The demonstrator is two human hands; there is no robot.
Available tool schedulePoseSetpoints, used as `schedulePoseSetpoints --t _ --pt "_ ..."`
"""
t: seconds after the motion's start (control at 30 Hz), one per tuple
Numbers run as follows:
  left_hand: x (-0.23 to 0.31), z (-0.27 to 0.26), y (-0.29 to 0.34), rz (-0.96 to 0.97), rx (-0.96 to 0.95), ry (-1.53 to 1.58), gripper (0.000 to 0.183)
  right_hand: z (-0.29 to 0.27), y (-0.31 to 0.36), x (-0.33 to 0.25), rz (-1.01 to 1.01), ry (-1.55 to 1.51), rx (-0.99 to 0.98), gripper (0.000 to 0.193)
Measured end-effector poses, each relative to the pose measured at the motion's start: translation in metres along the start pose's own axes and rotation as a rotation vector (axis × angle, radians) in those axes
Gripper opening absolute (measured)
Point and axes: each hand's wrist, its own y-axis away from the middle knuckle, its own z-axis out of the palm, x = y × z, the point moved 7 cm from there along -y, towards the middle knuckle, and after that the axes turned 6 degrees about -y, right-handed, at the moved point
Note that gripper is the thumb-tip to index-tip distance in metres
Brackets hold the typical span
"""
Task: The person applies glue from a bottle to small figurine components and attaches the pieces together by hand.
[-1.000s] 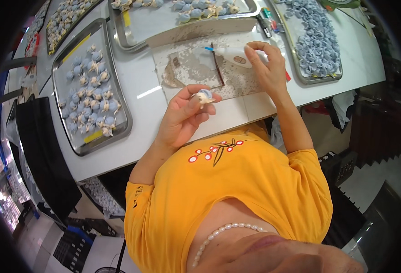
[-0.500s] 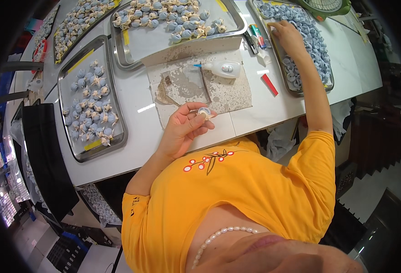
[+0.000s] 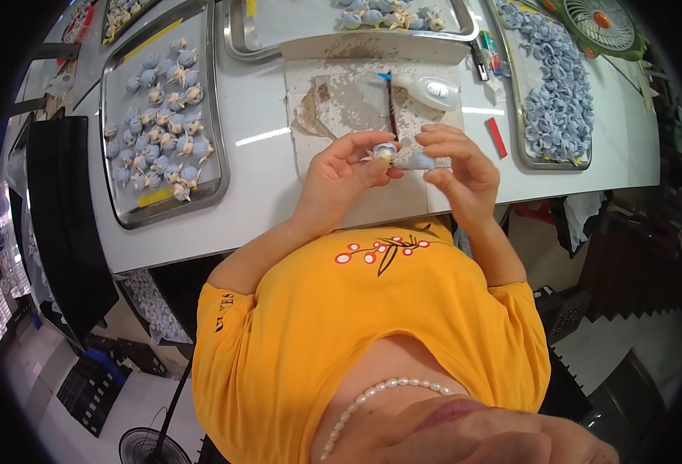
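Between the thumb and fingers of my left hand (image 3: 350,174) is a small cream-and-blue figure (image 3: 384,151), above the table's front edge. Just to its right, my right hand (image 3: 464,166) pinches a pale blue cup-shaped piece (image 3: 420,161). The two small parts are close together; whether they touch I cannot tell. Beyond my hands lies a stained board (image 3: 341,116), with a white squeeze bottle (image 3: 432,91) on its side, its blue tip pointing left. At the right, a metal tray (image 3: 546,164) holds many loose blue pieces like the one in my right hand.
To the left, a metal tray (image 3: 218,155) carries many blue-and-cream figures; another tray (image 3: 240,54) of them stands at the back. A red strip (image 3: 496,138), a black-capped tool (image 3: 479,62) and a green fan (image 3: 600,27) are on the right side.
My right hand has come back from the right tray to beside my left hand, now with a blue piece. My left hand still holds its figure. The whole view has shifted.
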Motion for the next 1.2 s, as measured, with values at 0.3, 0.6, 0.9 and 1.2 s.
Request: schedulePoseSetpoints --t 0.3,0.6,0.9,1.2 --pt "0.001 -0.002 0.010 0.127 -0.026 -0.072 0.039 0.026 0.001 -0.011 -0.025 0.390 0.098 0.027" --pt "0.005 0.004 0.008 0.157 0.005 -0.168 0.037 0.030 0.010 -0.030 -0.278 0.752 0.207 0.025" --pt "0.011 0.006 0.007 0.195 0.018 -0.256 0.030 0.024 -0.005 -0.036 -0.241 0.761 0.125 0.020" --pt "0.024 0.020 0.008 0.358 -0.156 -0.154 0.031 0.001 -0.013 -0.008 -0.017 0.156 0.089 0.040"
